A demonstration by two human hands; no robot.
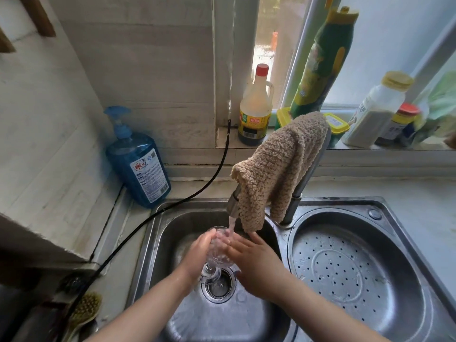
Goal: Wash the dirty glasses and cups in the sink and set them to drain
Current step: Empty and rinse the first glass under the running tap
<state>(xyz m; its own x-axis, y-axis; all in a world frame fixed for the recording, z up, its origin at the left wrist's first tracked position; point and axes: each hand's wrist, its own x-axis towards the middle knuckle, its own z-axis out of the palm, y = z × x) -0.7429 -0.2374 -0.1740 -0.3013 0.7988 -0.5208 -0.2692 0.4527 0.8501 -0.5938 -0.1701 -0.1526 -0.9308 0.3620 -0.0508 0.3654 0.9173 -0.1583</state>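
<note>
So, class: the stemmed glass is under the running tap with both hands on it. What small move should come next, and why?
Probably turn the glass under the stream so the water reaches the rest of the bowl. The left hand grips the bowl, the right hand lies flat against it, and the water falls near the rim on one side only.

2 bare forearms, no sleeves, wet hands

**Hidden behind cloth, hands and frame edges**

The beige fluffy cloth [278, 169] covers most of the curved metal tap [302, 183]. Both hands hide the sides of the clear stemmed glass [217, 253]. At lower left, the frame edge crops the yellow bristle brush [85, 312].
</note>
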